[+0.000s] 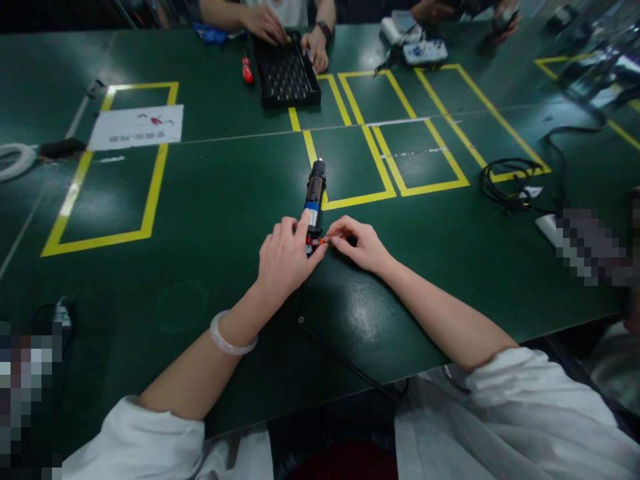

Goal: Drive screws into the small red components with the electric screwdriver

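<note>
A black cylindrical tool (315,190) with a blue and white band lies on the green table (210,200), pointing away from me. My left hand (284,257) wraps its near end, fingers curled over the barrel. My right hand (359,243) pinches a small red-orange part (320,241) against that same end, fingertips pressed together. A white bangle sits on my left wrist. A thin black cord (340,357) runs from under my hands toward the table's near edge.
Yellow tape rectangles (150,200) mark the table. A black slotted tray (285,73) and a red screwdriver (247,69) lie at the far side by another person's hands (265,25). A white label sheet (136,127) lies left, a coiled black cable (507,180) right.
</note>
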A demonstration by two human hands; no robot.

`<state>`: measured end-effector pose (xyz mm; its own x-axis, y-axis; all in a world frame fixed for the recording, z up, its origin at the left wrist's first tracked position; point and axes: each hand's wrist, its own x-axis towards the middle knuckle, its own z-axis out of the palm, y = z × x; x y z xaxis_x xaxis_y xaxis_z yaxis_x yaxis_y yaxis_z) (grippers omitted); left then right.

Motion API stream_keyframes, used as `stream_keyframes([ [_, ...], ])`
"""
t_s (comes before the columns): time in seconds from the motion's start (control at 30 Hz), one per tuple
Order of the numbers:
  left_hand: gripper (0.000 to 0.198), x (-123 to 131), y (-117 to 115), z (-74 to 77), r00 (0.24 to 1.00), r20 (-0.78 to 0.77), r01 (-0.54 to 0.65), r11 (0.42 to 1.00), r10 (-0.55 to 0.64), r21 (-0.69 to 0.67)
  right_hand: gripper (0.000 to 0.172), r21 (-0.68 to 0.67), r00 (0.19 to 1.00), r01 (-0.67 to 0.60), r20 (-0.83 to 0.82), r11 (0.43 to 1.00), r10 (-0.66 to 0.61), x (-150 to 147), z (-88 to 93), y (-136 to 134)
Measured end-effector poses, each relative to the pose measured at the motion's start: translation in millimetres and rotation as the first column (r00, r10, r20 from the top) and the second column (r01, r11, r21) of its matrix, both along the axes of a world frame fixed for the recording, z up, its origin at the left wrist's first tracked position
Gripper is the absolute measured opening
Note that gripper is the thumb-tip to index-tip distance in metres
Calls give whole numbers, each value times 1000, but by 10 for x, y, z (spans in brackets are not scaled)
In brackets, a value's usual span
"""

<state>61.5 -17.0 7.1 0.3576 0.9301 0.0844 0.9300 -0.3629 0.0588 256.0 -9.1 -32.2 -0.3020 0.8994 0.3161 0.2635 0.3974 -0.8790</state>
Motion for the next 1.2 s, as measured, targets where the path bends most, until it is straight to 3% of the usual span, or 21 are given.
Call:
stream_keyframes([
  [0.27, 65, -293, 8, 54, 997, -80, 9, 1000, -7, 20, 15, -124, 999, -27, -37, 992, 22, 15, -62, 37],
  [0.5, 70, -942, 107, 180, 975, -141, -176, 984, 172, -15, 13, -111, 999, -43, 27, 993, 46, 10, -59, 33],
  [0.67, 79, -1482, 223, 251, 910, -146, -402, 913, 388, -76, 12, -48, 994, -76, 76, 996, 80, -2, -27, 7],
  [0.8, 86, -1885, 330, 264, 865, -150, -493, 867, 479, -73, 16, -17, 989, -132, 70, 991, 133, -10, -24, -5],
  [0.9, 84, -2119, 412, 268, 799, -156, -597, 797, 581, -92, 18, -43, 989, -133, 60, 990, 135, -5, -44, 9],
  [1.0, 80, -2267, 445, 264, 763, -99, -646, 755, 639, -113, 18, -95, 989, -139, 33, 986, 142, 1, -65, 31],
  [1.2, 74, -2328, 371, 207, 787, 57, -614, 789, 614, -22, 19, -186, 989, -144, -40, 972, 139, -4, -64, 56],
])
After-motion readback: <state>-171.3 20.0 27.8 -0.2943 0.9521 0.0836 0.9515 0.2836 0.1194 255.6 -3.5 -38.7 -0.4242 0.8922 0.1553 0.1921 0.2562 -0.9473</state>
